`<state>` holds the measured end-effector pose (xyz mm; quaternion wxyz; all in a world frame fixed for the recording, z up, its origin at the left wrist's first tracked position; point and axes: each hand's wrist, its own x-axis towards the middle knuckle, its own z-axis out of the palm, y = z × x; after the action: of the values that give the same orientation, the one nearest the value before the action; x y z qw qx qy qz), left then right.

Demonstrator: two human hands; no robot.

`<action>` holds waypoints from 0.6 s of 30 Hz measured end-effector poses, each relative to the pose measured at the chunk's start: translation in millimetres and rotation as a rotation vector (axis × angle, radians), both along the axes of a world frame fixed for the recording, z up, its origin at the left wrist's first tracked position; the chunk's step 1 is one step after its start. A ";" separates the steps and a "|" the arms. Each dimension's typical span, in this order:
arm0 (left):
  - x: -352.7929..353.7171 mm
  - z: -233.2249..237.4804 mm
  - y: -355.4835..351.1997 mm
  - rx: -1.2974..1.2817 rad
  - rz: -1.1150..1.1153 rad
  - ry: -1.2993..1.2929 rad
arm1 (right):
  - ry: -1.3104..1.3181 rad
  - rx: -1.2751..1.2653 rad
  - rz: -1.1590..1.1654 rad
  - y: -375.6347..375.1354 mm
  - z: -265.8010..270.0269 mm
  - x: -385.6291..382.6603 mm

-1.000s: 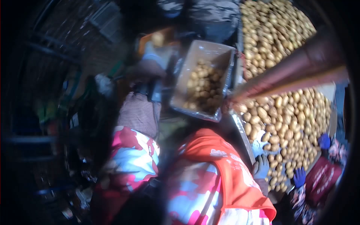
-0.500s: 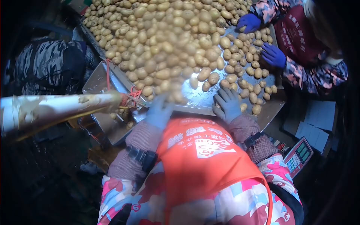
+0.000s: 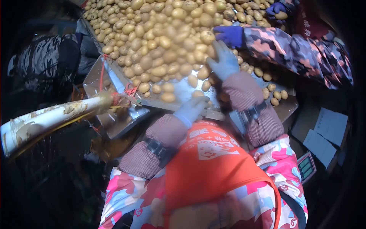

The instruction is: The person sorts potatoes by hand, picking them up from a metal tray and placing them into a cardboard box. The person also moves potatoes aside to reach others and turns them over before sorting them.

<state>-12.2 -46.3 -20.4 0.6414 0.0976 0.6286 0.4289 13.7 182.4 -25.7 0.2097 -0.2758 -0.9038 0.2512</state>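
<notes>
My left hand [image 3: 191, 109], in a pale grey-blue glove, is at the near edge of the metal table [image 3: 213, 102], its fingertips beside a potato. Whether its fingers grip anything is hard to make out. Farther up and to the right, my right hand [image 3: 224, 61] reaches onto the potato pile [image 3: 160, 42], its gloved fingers stretched out against the potatoes. A few loose potatoes [image 3: 192, 80] lie on the wet metal between the two hands.
At the right a co-worker's purple-gloved hand [image 3: 230, 36] touches the pile, and the other one [image 3: 277, 11] holds a potato. A white pole [image 3: 49, 120] juts in from the left. Another person [image 3: 49, 63] is at the left. A scale [image 3: 306, 167] stands lower right.
My right hand has moved forward onto the pile, and my left hand has shifted right along the near edge. The co-worker's arm has swung in across the potatoes at the right.
</notes>
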 end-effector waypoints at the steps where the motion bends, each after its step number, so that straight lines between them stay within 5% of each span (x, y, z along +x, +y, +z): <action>1: -5.4 -8.2 -6.3 -0.031 0.063 -0.103 | -0.093 -0.063 0.013 5.6 3.6 -15.2; 3: -9.8 4.5 -12.1 -0.102 0.269 -0.221 | -0.112 -0.210 0.080 10.9 1.7 -17.0; 7: -16.8 55.8 -19.1 0.180 0.777 -0.715 | -0.042 -1.206 -0.004 -29.3 39.5 26.6; 9: -11.1 38.6 -20.2 0.207 0.235 0.447 | -0.057 -1.295 0.029 -49.2 54.4 47.2; 11: -2.1 3.9 -30.3 0.450 0.134 0.478 | -0.055 -0.872 0.188 -44.7 -0.7 82.7; 13: -0.4 30.9 -34.6 0.272 0.075 0.478 | -0.107 -0.627 0.168 -13.6 -30.2 106.4; 15: -8.8 47.0 -40.9 0.142 -0.018 0.428 | -0.136 -0.611 0.038 -3.0 -29.0 105.9; 18: -24.8 40.0 -56.7 0.108 0.002 0.236 | -0.136 -0.905 -0.334 -4.1 56.2 63.4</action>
<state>-36.9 -103.0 19.6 0.5562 0.1811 0.6759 0.4483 77.2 178.3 30.5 0.0468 -0.4964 -0.6588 0.5634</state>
